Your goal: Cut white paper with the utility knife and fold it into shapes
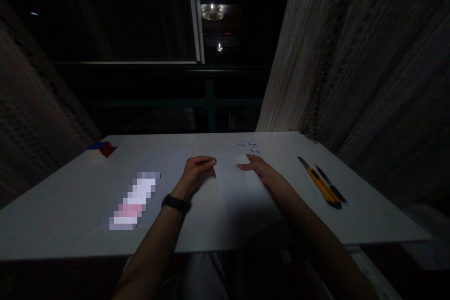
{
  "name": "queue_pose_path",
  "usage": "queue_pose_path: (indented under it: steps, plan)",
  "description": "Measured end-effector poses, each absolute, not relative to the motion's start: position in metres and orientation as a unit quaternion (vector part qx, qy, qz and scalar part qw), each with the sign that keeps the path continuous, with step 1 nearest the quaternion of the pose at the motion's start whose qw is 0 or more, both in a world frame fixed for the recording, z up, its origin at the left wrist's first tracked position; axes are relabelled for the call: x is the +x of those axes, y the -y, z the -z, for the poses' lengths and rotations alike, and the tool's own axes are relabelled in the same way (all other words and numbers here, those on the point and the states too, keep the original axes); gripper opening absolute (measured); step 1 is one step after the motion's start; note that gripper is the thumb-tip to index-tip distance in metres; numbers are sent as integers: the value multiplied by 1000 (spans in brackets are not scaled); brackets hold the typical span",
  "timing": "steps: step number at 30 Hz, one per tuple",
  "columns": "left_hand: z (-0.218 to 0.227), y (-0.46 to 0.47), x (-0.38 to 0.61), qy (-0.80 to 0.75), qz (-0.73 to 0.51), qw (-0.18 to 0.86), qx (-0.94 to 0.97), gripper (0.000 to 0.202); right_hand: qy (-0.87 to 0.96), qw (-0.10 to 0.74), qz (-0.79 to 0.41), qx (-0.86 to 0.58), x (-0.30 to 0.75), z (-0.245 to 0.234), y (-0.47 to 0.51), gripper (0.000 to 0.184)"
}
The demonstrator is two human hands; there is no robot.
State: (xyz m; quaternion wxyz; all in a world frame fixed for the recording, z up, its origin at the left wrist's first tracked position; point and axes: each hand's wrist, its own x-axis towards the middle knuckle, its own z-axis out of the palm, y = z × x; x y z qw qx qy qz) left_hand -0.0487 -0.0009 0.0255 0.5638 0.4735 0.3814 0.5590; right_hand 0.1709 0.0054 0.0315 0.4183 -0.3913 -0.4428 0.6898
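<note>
A sheet of white paper (pixel 242 194) slopes over the middle of the table (pixel 63 197), the left hand (pixel 197 168) pinching its edge towards ten or eleven o'clock and the right hand (pixel 258 166) gripping it at one, thumb on top. From the sheet, small paper scraps (pixel 252 145) lie at twelve o'clock, and a yellow knife (pixel 319 183) and a pen (pixel 330 183) at three.

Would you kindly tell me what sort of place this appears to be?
Probably a dim room in a home: a white table stands before a dark window, with a patterned curtain hanging on the right.
</note>
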Motion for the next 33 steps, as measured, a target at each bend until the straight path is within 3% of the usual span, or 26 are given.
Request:
queue_pose_path:
  steps: [9, 18, 24, 33]
  plan:
    - [-18, -9, -48, -440, -615, 487, 438, 34, 431, 467, -662, -398, 165, -27, -7, 43]
    - [-25, -1, -45, -451, -520, 580, 435, 40, 440, 552, -576, -413, 158, -20, -11, 46]
    - [-16, -6, -42, -480, -580, 500, 428, 32, 446, 552, -565, -422, 152, -13, -11, 45]
    - [-4, -15, -44, -493, -610, 422, 455, 42, 464, 570, -544, -404, 147, -8, -11, 48]
